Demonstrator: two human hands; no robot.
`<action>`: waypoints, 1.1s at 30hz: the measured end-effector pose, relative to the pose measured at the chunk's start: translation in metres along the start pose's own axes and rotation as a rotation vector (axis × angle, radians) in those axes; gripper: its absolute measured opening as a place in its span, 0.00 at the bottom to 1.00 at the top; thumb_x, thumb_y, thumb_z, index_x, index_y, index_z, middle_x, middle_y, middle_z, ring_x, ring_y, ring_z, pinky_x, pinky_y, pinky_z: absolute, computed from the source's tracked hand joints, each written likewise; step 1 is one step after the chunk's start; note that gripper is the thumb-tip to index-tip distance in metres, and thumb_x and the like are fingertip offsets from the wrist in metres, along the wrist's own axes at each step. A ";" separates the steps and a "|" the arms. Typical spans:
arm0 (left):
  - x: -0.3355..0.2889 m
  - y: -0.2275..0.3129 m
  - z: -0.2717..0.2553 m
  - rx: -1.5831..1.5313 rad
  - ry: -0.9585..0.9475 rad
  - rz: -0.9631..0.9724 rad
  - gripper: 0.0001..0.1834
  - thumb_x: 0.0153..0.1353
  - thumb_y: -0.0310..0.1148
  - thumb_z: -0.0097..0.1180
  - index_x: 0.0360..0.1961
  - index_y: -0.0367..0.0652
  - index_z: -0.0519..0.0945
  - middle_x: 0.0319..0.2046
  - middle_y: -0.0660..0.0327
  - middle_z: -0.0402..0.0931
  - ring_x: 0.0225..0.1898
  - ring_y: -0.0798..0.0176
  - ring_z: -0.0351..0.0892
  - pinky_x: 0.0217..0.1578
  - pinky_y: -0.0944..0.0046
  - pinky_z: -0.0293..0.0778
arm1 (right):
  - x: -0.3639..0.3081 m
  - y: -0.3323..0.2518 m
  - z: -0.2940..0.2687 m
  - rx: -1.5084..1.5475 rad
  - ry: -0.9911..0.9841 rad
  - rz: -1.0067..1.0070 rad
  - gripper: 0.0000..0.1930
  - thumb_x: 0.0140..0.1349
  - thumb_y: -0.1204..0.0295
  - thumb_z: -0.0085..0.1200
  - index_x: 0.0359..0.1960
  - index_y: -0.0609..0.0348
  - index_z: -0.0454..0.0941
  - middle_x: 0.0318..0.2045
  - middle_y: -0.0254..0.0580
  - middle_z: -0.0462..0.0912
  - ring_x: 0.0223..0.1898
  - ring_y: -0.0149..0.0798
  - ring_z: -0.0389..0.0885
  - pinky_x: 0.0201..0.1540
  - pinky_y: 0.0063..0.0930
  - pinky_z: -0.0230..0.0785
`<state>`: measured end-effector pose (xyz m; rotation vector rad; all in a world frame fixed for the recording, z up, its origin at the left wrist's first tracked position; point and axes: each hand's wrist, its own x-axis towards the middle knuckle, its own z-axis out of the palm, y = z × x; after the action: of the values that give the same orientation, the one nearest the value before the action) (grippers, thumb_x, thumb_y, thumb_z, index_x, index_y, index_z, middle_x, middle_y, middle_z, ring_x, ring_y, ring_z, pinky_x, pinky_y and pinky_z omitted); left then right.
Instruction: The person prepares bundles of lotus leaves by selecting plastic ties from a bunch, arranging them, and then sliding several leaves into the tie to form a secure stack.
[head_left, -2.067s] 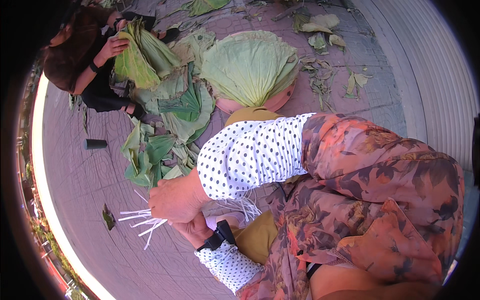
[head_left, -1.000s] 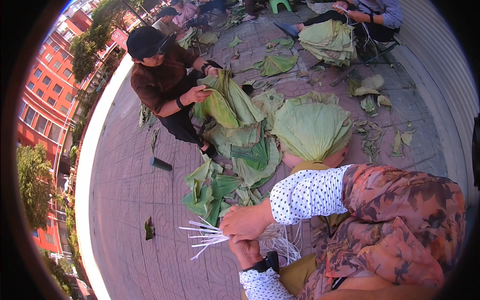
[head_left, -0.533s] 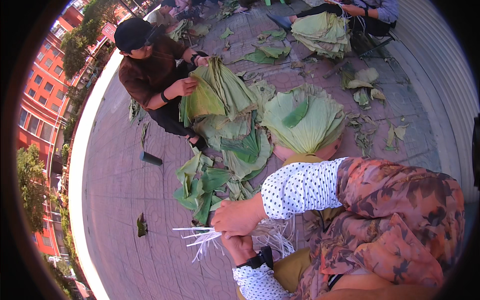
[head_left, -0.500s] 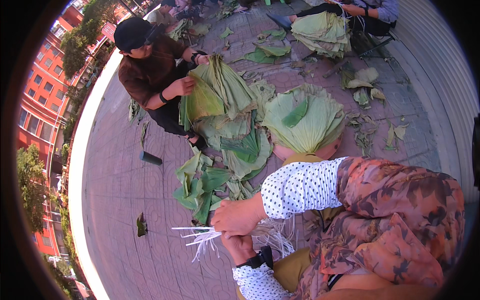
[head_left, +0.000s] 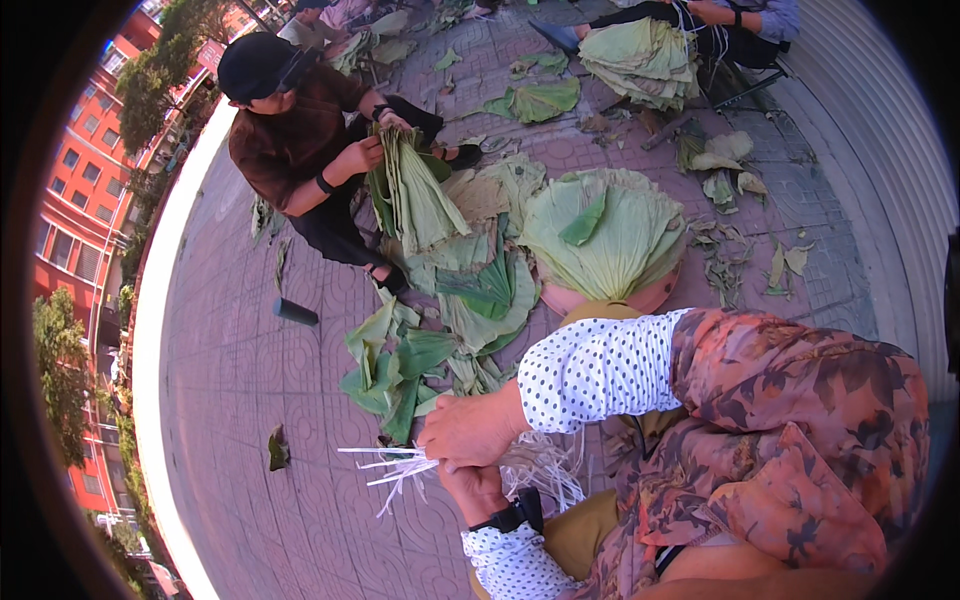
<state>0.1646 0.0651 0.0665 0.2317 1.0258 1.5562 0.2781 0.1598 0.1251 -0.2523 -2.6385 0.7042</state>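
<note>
My right hand (head_left: 462, 432) is closed around a bundle of thin white strips (head_left: 400, 466), its sleeve white with dark dots. Just beneath it, my left hand (head_left: 474, 488), with a black band at the wrist, grips the same bundle; the two hands touch. Loose ends fan out to the left of my fingers, while a tangle of the strips (head_left: 548, 470) hangs on the other side, partly behind my right forearm. My fingertips are largely hidden. Beyond my right arm, a stack of big pale green leaves (head_left: 605, 235) rests on a pink round base (head_left: 655, 290).
A co-worker (head_left: 300, 150) in a black cap sits at the upper left, holding folded leaves (head_left: 415, 195). More green leaves (head_left: 400, 370) lie on the paving between us. A dark cylinder (head_left: 295, 311) lies farther left. Another person with a leaf stack (head_left: 640, 62) sits at the top right.
The co-worker's broad leaves have been folded into a narrower bunch. My two hands keep their hold on the white strips, with hardly any movement. The whole view has shifted slightly.
</note>
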 end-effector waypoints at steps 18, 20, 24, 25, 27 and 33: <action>0.003 -0.001 -0.005 -0.041 -0.042 -0.015 0.20 0.73 0.39 0.43 0.62 0.44 0.69 0.61 0.57 0.70 0.62 0.59 0.70 0.61 0.58 0.71 | 0.002 -0.001 0.003 -0.008 -0.019 0.003 0.16 0.60 0.57 0.57 0.40 0.54 0.85 0.41 0.35 0.82 0.48 0.42 0.76 0.49 0.41 0.60; 0.005 -0.003 -0.008 -0.043 -0.050 -0.006 0.20 0.73 0.39 0.43 0.63 0.44 0.69 0.61 0.57 0.70 0.62 0.59 0.70 0.61 0.59 0.71 | 0.000 -0.001 0.002 -0.007 -0.015 0.005 0.16 0.60 0.57 0.57 0.40 0.54 0.85 0.41 0.35 0.82 0.47 0.42 0.76 0.49 0.41 0.60; 0.001 -0.001 -0.003 -0.049 -0.029 -0.018 0.21 0.73 0.39 0.44 0.62 0.43 0.70 0.61 0.57 0.70 0.62 0.59 0.69 0.61 0.59 0.72 | 0.001 0.000 0.006 -0.009 -0.014 0.004 0.15 0.60 0.57 0.57 0.39 0.54 0.85 0.40 0.35 0.82 0.47 0.42 0.76 0.49 0.42 0.60; 0.000 -0.001 -0.002 -0.047 -0.015 -0.026 0.21 0.72 0.40 0.44 0.62 0.43 0.70 0.61 0.57 0.70 0.62 0.59 0.69 0.60 0.59 0.72 | 0.001 0.000 0.007 -0.005 -0.010 0.001 0.15 0.59 0.57 0.57 0.38 0.54 0.85 0.39 0.34 0.82 0.47 0.43 0.77 0.49 0.42 0.60; 0.001 -0.001 -0.004 -0.053 -0.027 -0.031 0.21 0.72 0.40 0.45 0.62 0.43 0.70 0.61 0.57 0.70 0.62 0.59 0.70 0.60 0.59 0.72 | 0.001 0.001 0.008 -0.006 -0.007 -0.002 0.15 0.59 0.57 0.57 0.38 0.54 0.85 0.39 0.34 0.82 0.47 0.43 0.77 0.48 0.42 0.60; 0.002 -0.002 -0.006 -0.069 -0.031 -0.037 0.21 0.72 0.40 0.45 0.62 0.44 0.70 0.61 0.57 0.70 0.62 0.58 0.70 0.60 0.59 0.72 | 0.000 0.001 0.008 -0.016 -0.003 -0.007 0.15 0.60 0.57 0.57 0.38 0.54 0.85 0.40 0.35 0.82 0.46 0.43 0.77 0.48 0.42 0.60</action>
<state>0.1614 0.0642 0.0608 0.1875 0.9459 1.5467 0.2743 0.1571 0.1184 -0.2461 -2.6472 0.6816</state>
